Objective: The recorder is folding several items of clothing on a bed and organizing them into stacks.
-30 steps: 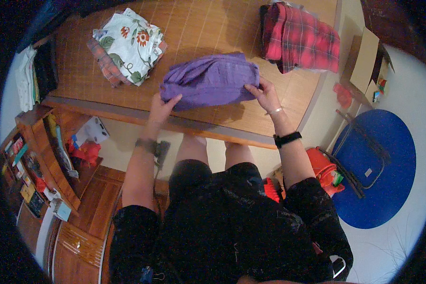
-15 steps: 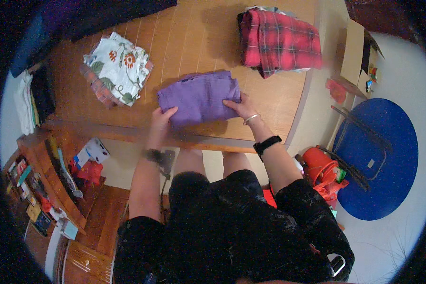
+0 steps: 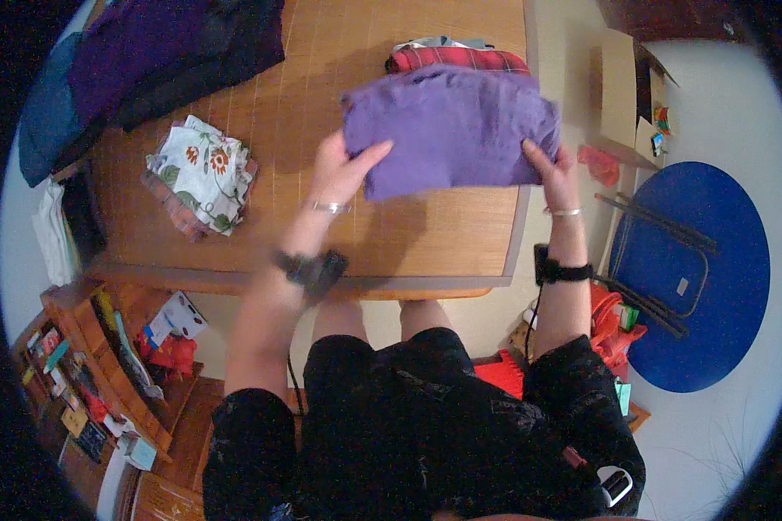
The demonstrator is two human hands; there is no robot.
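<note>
Your left hand (image 3: 334, 174) and right hand (image 3: 559, 178) are gripping opposite ends of the folded purple cloth (image 3: 452, 130), each thumb pressing on the face toward you, with the other fingers mostly hidden behind it. You are holding the cloth above the table (image 3: 278, 108), toward its right side. In this view its far edge is overlapping the red plaid cloth (image 3: 460, 60); whether the two are touching cannot be determined. The white floral cloth (image 3: 202, 169) is lying well apart to the left, and dark clothes (image 3: 182, 52) are occupying the table's far left corner.
</note>
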